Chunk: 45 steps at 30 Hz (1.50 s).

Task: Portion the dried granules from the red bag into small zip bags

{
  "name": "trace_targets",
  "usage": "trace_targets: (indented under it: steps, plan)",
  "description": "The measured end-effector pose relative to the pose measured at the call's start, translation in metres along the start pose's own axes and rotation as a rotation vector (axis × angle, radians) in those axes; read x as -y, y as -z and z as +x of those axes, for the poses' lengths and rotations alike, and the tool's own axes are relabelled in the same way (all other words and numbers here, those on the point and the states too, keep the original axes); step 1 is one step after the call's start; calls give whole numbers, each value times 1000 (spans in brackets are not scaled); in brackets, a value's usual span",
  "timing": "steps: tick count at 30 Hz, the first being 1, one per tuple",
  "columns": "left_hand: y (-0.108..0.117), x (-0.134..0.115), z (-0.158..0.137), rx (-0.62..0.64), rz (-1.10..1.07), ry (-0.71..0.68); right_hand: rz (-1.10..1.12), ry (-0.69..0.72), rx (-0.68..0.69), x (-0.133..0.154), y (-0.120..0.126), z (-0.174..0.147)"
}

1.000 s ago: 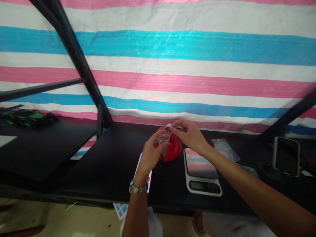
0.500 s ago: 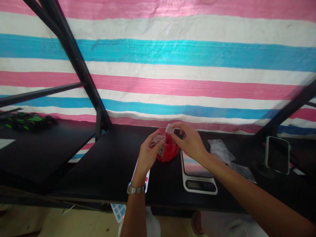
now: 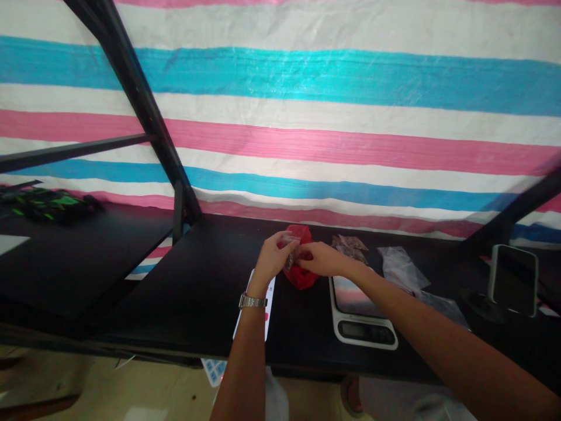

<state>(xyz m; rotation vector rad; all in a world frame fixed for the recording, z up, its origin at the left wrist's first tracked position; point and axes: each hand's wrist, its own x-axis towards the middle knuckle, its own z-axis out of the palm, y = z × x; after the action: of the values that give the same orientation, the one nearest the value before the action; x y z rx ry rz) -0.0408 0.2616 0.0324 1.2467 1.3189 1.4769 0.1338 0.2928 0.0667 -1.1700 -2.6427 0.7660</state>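
My left hand [image 3: 272, 257] is closed on a small clear plastic bag [image 3: 290, 240], holding it upright over a red plastic bag [image 3: 302, 279]. Some brown content shows low in the clear bag. My right hand [image 3: 322, 259] has its fingers pinched together by the mouth of the red bag, close beside the clear bag. What those fingertips hold, if anything, is hidden. Under my right forearm sits a white kitchen scale [image 3: 366, 334] with a shiny plate. Behind the scale lie several small filled packets [image 3: 350, 244] with brown contents.
Flat clear plastic bags [image 3: 402, 268] lie right of the scale. A phone [image 3: 513, 280] stands on a holder further right. Under my left wrist is a white flat panel [image 3: 270, 297]. A black frame post [image 3: 164, 146] rises at left, with a green-black toy car [image 3: 50, 204] beyond.
My right hand has come down from the clear bag's top edge to the red bag's mouth. The view has shifted slightly, and the filled packets behind the scale now show.
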Motion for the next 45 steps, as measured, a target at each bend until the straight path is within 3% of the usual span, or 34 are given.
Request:
trace_targets:
  steps: [7, 11, 15, 20, 23, 35, 45]
  plan:
    - [11, 7, 9, -153, 39, 34, -268, -102, 37, -4, 23, -14]
    - [19, 3, 6, -165, -21, 69, -424, -229, -62, -1, 29, -10]
    - [16, 1, 3, -155, -99, 95, -454, -271, -178, 6, 18, 1]
    - [4, 2, 6, -139, -193, 110, -393, -371, -278, 5, 1, 17]
    - [-1, 7, 10, -145, -249, 127, -346, -396, -271, -1, -1, 26]
    - [-1, 18, 18, -227, -461, 164, -202, -231, -132, -2, 6, 27]
    - [-5, 12, 19, -352, -511, 119, 167, -173, -111, -15, 2, 26]
